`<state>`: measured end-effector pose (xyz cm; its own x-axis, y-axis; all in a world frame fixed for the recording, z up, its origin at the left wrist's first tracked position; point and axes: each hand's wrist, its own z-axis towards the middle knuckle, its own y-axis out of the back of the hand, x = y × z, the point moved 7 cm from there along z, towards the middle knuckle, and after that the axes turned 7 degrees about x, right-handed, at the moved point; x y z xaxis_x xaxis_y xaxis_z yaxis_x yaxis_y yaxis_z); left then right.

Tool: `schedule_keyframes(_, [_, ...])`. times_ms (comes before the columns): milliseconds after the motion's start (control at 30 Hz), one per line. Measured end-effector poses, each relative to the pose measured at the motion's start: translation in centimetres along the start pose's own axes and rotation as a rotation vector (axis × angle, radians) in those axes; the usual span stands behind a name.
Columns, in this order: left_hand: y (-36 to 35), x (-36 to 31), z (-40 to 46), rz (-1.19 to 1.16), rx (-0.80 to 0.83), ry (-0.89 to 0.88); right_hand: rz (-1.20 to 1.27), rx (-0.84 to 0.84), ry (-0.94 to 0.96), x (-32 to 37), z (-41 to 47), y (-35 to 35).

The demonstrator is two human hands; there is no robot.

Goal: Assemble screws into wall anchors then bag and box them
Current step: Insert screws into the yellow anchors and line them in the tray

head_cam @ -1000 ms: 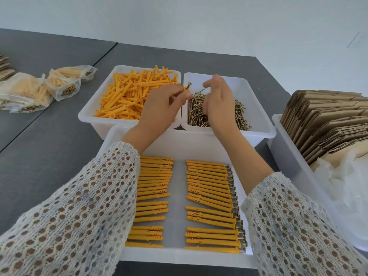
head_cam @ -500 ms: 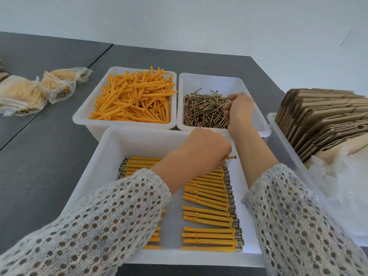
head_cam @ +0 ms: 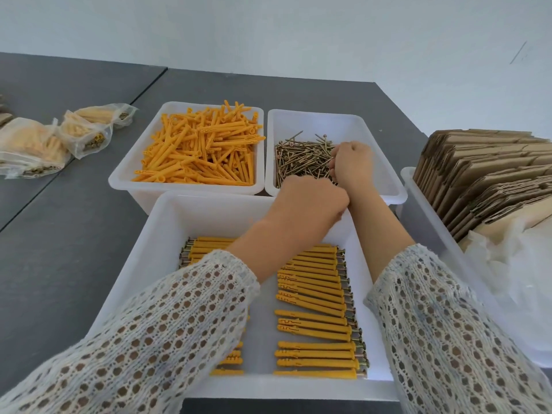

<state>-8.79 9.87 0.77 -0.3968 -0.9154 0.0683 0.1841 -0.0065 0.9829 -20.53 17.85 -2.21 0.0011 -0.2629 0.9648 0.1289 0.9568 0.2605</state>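
Observation:
A white bin (head_cam: 127, 165) at the back holds loose orange wall anchors (head_cam: 203, 150). Beside it on the right, a second white bin (head_cam: 313, 115) holds brass screws (head_cam: 298, 161). My right hand (head_cam: 352, 164) reaches into the screw pile, its curled fingers closed on screws. My left hand (head_cam: 310, 200) hovers with curled fingers over the far right corner of the near tray (head_cam: 209, 215); what lies under its fingers is hidden. In the near tray, anchors with screws inserted lie in two columns, right (head_cam: 313, 294) and left (head_cam: 206, 245); my left sleeve covers much of the left one.
Several filled clear bags (head_cam: 35, 147) lie on the grey table at the far left. A white bin (head_cam: 418, 213) on the right holds flattened cardboard boxes (head_cam: 484, 180) and crumpled clear plastic bags (head_cam: 513, 279). A white wall stands behind the table.
My left hand brought an assembled anchor down from above the bins to the near tray's right column, then rose toward the far rim. My right hand moved right and settled into the screws.

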Motion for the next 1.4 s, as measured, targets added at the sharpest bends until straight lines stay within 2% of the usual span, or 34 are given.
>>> schedule_keyframes(100, [1.3, 2.7, -0.4, -0.115, -0.114, 0.082, -0.359, 0.108, 0.05, 0.3, 0.4, -1.5])
schedule_keyframes(200, [1.9, 6.3, -1.1, -0.158, -0.213, 0.206, -0.674, 0.331, -0.001, -0.7, 0.0, -3.9])
schedule_keyframes(267, [1.0, 8.8, -1.4, -0.164, -0.171, 0.312, -0.873, 0.441, -0.04, -1.1, -0.6, -4.9])
schedule_keyframes(367, [-1.1, 11.6, -2.2, -0.102, 0.011, 0.515, -0.99, 0.496, -0.105, -1.4, -0.8, -5.0])
schedule_keyframes(467, [-2.6, 12.5, -2.4, -0.077, 0.135, 0.621, -1.031, 0.471, -0.177, -1.3, -1.2, -4.6])
schedule_keyframes(567, [-3.5, 12.9, -2.4, -0.201, 0.211, 0.674, -1.023, 0.452, -0.205, -1.2, -1.5, -4.4])
schedule_keyframes(800, [-4.0, 13.7, -2.3, -0.235, 0.221, 0.674, -1.04, 0.449, -0.206, -1.1, -1.7, -4.3])
schedule_keyframes(1000, [-4.3, 15.2, -1.5, -0.352, 0.174, 0.589, -1.104, 0.409, -0.194, -1.0, -1.6, -3.9])
schedule_keyframes(1067, [-4.3, 15.4, -1.3, -0.314, 0.153, 0.571, -1.062, 0.388, -0.142, -0.7, -1.6, -4.0])
schedule_keyframes(1233, [-4.0, 15.3, -1.4, -0.229, 0.073, 0.562, -0.939, 0.226, 0.145, 1.0, -1.7, -4.2])
schedule_keyframes(1400, [-4.1, 15.6, -1.2, -0.218, 0.047, 0.569, -0.891, 0.155, 0.221, 1.6, -1.6, -4.0])
